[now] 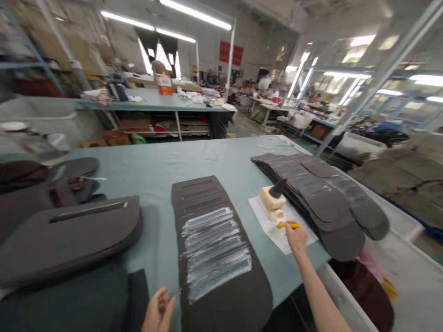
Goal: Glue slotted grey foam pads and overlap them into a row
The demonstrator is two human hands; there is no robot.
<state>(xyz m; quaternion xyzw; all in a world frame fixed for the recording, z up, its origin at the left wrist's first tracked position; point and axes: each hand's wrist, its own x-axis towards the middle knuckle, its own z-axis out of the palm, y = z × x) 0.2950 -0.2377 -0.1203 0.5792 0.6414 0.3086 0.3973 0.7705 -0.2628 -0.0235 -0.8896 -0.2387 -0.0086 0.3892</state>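
Note:
My right hand (296,236) is closed round a yellow-handled brush (290,225), whose far end is at the mouth of a small cream glue container (278,216). Behind that container stands a cream block-shaped bottle (272,199) with a black cone-shaped nozzle. Both rest on a white sheet (258,213). In front of me, dark grey panels with slots (228,295) lie overlapped in a row, and wet white glue (216,251) is smeared in streaks across them. My left hand (159,310) hovers by their near left edge, loosely curled, thumb and fingers apart, with nothing visible in it.
Stacked dark grey panels (318,196) lie along the table's right side. A thick pile of similar panels (86,230) is at left, beside a clear jar (34,143). White bins (349,299) flank the right edge. Another worktable (145,99) stands behind; a person (265,82) is far back.

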